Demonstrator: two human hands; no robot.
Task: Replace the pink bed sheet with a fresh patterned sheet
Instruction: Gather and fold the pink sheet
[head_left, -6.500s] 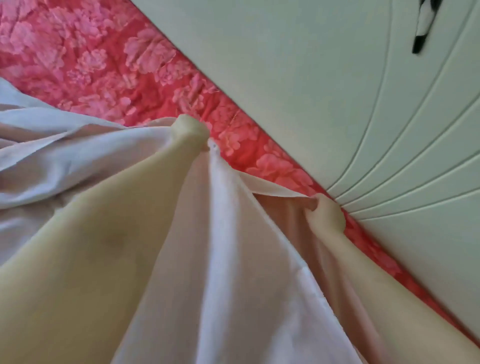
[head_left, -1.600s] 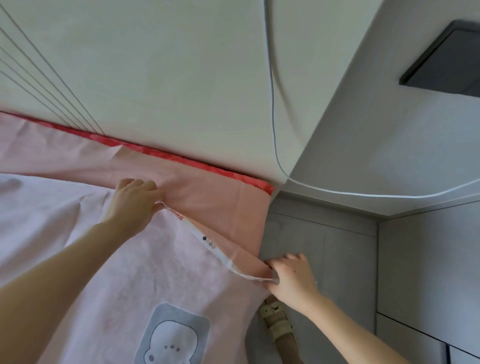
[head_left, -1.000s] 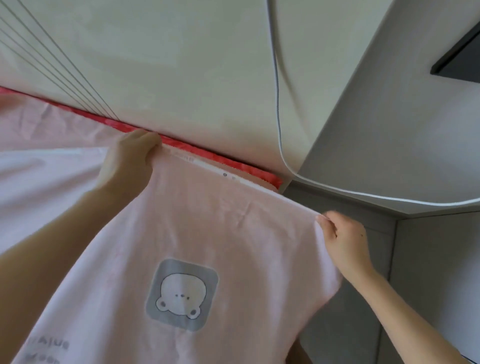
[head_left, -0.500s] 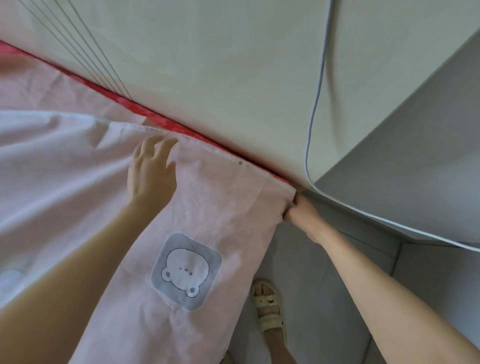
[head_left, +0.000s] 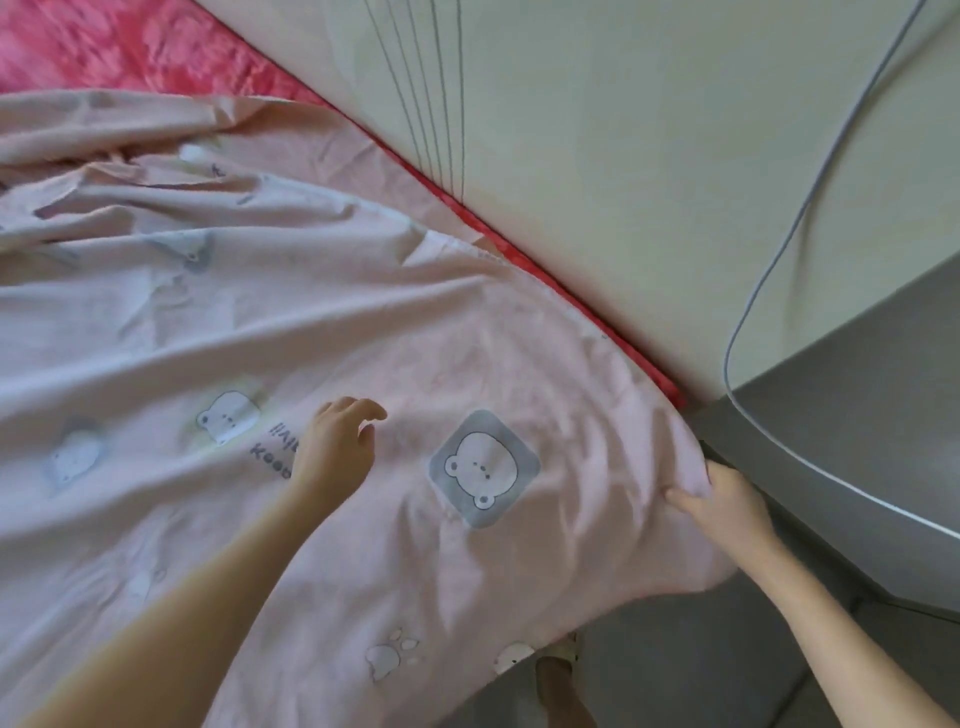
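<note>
The pale pink patterned sheet (head_left: 311, 322), printed with bear faces and lettering, lies wrinkled over most of the bed. A bear in a grey square (head_left: 483, 467) shows near the bed's corner. My left hand (head_left: 337, 447) is on or just above the sheet left of that bear, fingers loosely curved, holding nothing. My right hand (head_left: 722, 504) grips the sheet's corner at the edge of the bed, where the cloth hangs down. The red floral mattress cover (head_left: 130, 47) shows at the top left and as a thin strip (head_left: 545, 270) along the headboard.
A pale headboard (head_left: 597, 156) with curved grooves runs along the bed's far side. A white cable (head_left: 769, 270) hangs down it onto a grey cabinet (head_left: 857, 415) at the right. My foot (head_left: 558, 686) stands on the grey floor below the sheet's hanging edge.
My right hand has drawn the sheet's corner down along the side of the bed. My left hand has slid back from the headboard edge toward the middle. The view has swung left.
</note>
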